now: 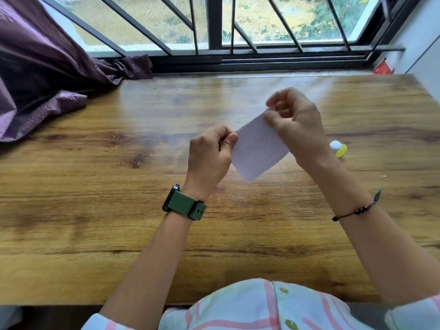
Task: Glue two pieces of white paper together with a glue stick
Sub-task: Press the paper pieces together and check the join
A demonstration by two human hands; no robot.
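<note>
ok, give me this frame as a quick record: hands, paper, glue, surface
left hand: pinches the paper's near-left edge, watch on wrist
right hand: pinches the paper's far corner, cord bracelet on wrist
white paper: held above the table, tilted; one sheet or two, cannot tell
glue stick: on the table right of the hands, partly hidden, untouched
table: wood, by a barred window

A big brown wooden table (119, 186) sits by a window with dark metal bars (214, 25). A shiny purple curtain (35, 67) hangs left. Daylight comes in.

Paper (258, 148) between hands; glue stick (338, 148) right.
</note>
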